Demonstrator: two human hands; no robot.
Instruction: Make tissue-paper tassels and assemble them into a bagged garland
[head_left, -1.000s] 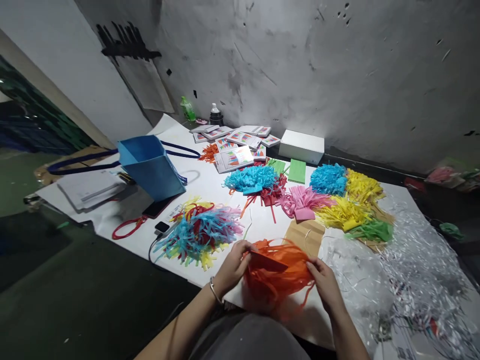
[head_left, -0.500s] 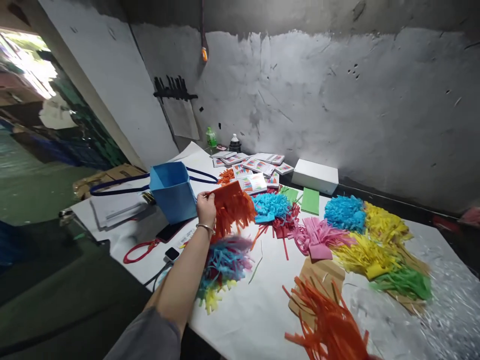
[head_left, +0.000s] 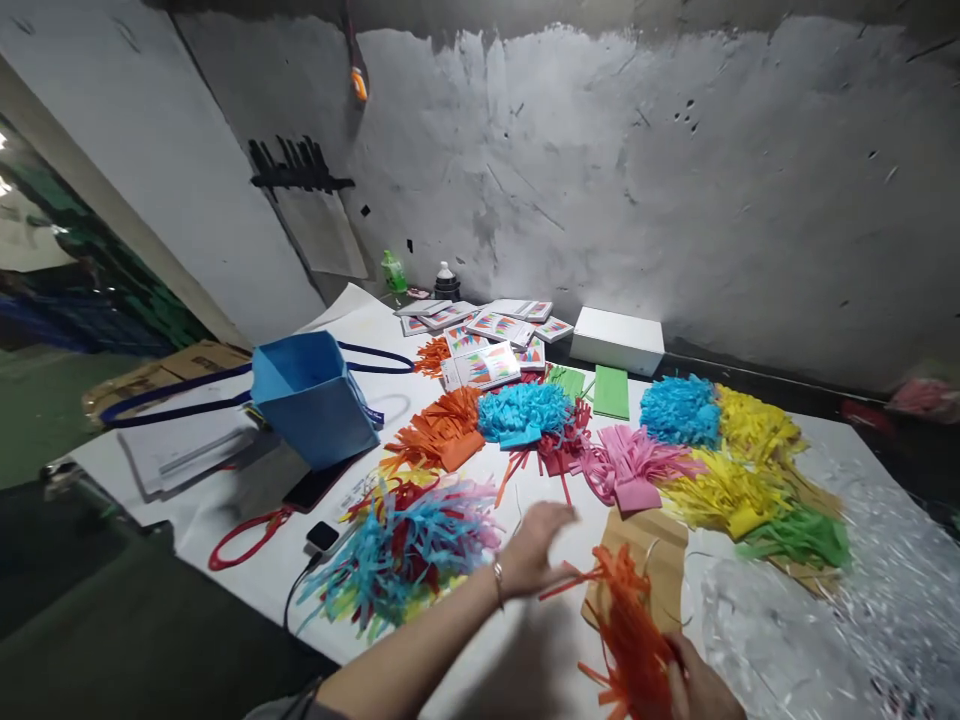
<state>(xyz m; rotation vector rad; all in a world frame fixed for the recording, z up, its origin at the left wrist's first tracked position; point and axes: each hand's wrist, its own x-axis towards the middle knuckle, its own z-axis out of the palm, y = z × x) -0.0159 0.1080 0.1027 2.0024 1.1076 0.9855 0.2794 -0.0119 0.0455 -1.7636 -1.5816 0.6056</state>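
My right hand (head_left: 697, 680) grips an orange fringed tissue bundle (head_left: 630, 640) near the front edge, above a brown paper envelope (head_left: 649, 545). Just left of that bundle is my left hand (head_left: 536, 555), its thumb and fingers apart, a loose orange strip close to its fingertips. Another orange fringed bundle (head_left: 442, 430) lies on the white table beside the blue bundle (head_left: 525, 410). Pink (head_left: 634, 465), yellow (head_left: 727, 500) and green (head_left: 802, 545) bundles lie to the right. A mixed-colour fringe pile (head_left: 412, 545) sits to the left of my left hand.
A blue box (head_left: 311, 400) with a dark strap stands at the left, by a phone (head_left: 319, 487) and red-handled scissors (head_left: 247, 540). Printed packs (head_left: 480, 368) and a white box (head_left: 617, 340) are at the back. Clear plastic (head_left: 780, 630) covers the right side.
My left hand has let go of the orange bundle, now lying beside the blue one, and moved right and nearer. My right hand has come into view with its orange bundle.
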